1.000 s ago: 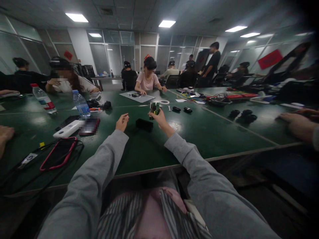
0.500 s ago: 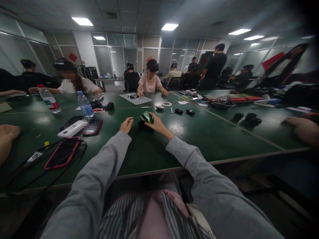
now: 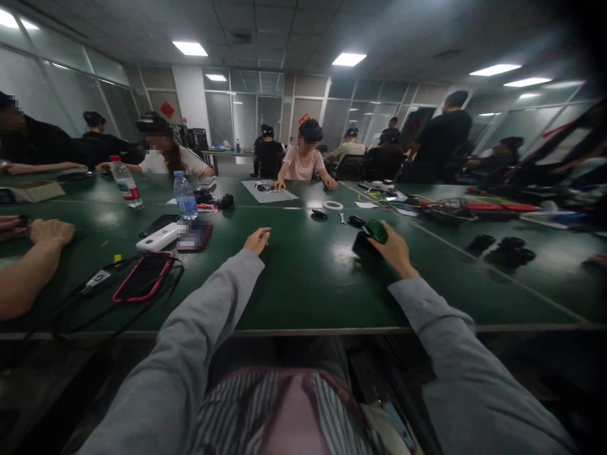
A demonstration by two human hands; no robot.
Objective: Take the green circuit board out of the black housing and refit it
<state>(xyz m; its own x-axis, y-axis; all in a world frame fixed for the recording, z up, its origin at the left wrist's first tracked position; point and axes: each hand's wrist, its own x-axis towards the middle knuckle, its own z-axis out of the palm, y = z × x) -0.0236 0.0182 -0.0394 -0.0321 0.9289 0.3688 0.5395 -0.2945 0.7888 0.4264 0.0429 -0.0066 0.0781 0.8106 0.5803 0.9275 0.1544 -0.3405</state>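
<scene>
Green desk (image 3: 294,284) is filling the view while the right hand (image 3: 394,251) is pinching a small green part (image 3: 377,230) over a black box (image 3: 364,243) (not yet released), and the left hand (image 3: 257,241) is resting loosely curled, empty.

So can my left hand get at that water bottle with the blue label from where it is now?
Probably yes. The left hand is empty and open, and the water bottle stands upright further left, with bare green table between them.
</scene>
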